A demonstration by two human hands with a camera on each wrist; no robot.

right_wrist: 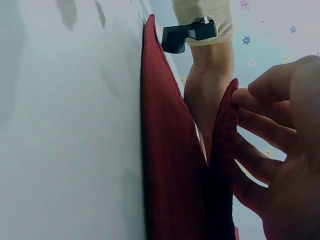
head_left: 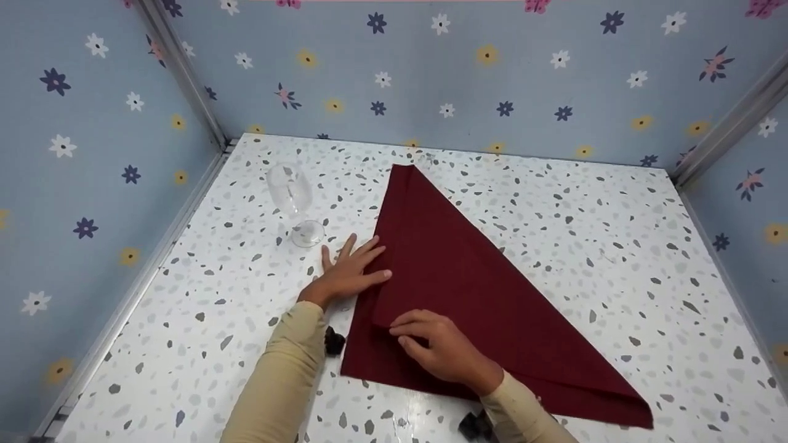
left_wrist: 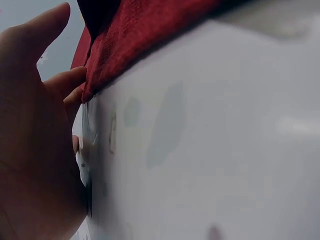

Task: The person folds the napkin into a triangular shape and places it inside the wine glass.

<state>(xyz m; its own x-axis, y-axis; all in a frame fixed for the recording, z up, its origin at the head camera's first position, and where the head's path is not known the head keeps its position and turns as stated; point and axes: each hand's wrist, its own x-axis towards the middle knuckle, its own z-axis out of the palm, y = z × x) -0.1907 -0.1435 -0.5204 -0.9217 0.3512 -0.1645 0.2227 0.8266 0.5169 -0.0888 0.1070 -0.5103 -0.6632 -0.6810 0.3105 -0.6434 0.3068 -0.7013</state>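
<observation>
A dark red cloth napkin (head_left: pixel 468 271), folded over into a large triangle, lies in front of me in the head view. My left hand (head_left: pixel 351 274) is spread flat, its fingertips and thumb resting at the napkin's left edge. At the lower left corner of the upper layer, my right hand (head_left: pixel 440 344) pinches the cloth edge with bent fingers. From the right wrist, that upper layer (right_wrist: pixel 223 135) stands a little raised off the lower layer (right_wrist: pixel 165 125), with the fingers (right_wrist: pixel 257 160) along its outer side.
A clear stemmed glass (head_left: pixel 290 191) stands left of the napkin, beyond my left hand. Speckled white tabletop (head_left: pixel 615 246) surrounds the cloth. Flower-patterned panels (head_left: pixel 431 74) close off the back and both sides. Black wrist devices (head_left: pixel 334 341) sit at the sleeves.
</observation>
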